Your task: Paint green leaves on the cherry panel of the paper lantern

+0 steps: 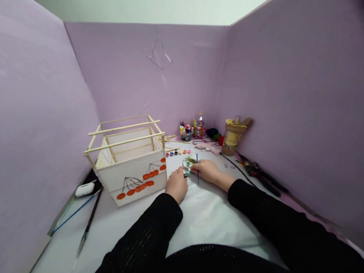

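In the head view my right hand (207, 169) is closed around a thin blue paintbrush (199, 176), held upright over a white palette or paper (189, 160) smeared with green and brown paint. My left hand (177, 185) lies just left of it with curled fingers at a small dark green item (186, 174), too small to name. Close beside the left hand stands a box of wooden sticks with white panels (133, 169). Its front panel bears painted orange-red cherries (140, 188) with dark stems.
Paint pots (180, 152) sit in a row behind the palette. A pink glue gun (208, 148), pliers (256, 172) and a yellow-brown container (233, 137) are at right. A long brush (88, 225) and a white case (85, 189) lie left. Purple walls (162, 85) enclose the table.
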`<state>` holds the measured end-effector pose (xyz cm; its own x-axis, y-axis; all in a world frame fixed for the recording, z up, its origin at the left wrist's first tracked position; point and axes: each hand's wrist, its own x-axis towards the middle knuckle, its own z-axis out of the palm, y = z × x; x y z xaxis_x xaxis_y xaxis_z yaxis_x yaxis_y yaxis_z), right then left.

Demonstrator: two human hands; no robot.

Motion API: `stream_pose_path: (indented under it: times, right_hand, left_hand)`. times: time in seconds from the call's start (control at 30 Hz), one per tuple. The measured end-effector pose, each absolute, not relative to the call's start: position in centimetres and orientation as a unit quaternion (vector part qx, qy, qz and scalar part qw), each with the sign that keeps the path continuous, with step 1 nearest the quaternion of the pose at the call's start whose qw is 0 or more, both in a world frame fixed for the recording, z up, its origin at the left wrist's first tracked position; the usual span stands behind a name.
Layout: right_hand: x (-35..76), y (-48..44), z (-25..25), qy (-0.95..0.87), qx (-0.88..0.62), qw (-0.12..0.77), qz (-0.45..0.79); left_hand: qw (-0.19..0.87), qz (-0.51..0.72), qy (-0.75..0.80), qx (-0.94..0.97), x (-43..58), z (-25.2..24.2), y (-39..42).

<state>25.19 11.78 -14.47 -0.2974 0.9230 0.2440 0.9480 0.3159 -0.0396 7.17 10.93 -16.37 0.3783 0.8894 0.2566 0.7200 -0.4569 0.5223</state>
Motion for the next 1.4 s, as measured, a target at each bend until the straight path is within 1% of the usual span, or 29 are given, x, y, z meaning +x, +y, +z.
stream_pose_path:
  times: [0.1,0.23,0.37,0.5,0.7,0.8,0.97,1.07,1.27,1.4]
  right_hand:
    - [24.9,11.6,-14.4,-0.794,-0.594,0.122,-0.05]
    - [24.2,11.5,-14.4,-0.772,-0.616,0.152,-0.021]
    - [23.6,11.4,-14.5,-0.763,-0.626,0.163,-0.018]
    - [23.6,11.3,-14.7,-0.761,-0.627,0.166,-0.017]
    - [23.8,11.1,-15.0,-0.758,-0.633,0.152,-0.047]
    - [23.6,11.2,-15.0,-0.738,-0.646,0.183,-0.065]
    - [23.1,10.9,-14.9,-0.729,-0.634,0.24,-0.098]
    - [22.7,10.4,-14.6,-0.747,-0.604,0.258,-0.104]
    - [22.8,9.5,-14.2,-0.767,-0.566,0.288,-0.091]
    - [23.6,9.3,-13.9,-0.781,-0.524,0.338,-0.028]
  left_hand:
    - [0.242,0.349,0.48,0.768,7.4,-16.7,11.6]
    - [0.388,0.464,0.494,0.625,7.9,-17.7,13.1]
    - [0.471,0.497,0.497,0.533,8.7,-17.9,13.4]
    - [0.561,0.512,0.476,0.444,9.2,-17.1,12.6]
    - [0.572,0.531,0.456,0.428,9.2,-16.3,12.4]
    - [0.573,0.549,0.444,0.417,9.3,-16.5,12.1]
    - [0.667,0.515,0.374,0.387,9.8,-16.5,11.0]
    - [0.672,0.528,0.347,0.386,9.8,-16.2,10.7]
    - [0.665,0.562,0.348,0.348,9.5,-15.7,10.8]
    - [0.661,0.555,0.352,0.362,9.4,-15.8,10.8]
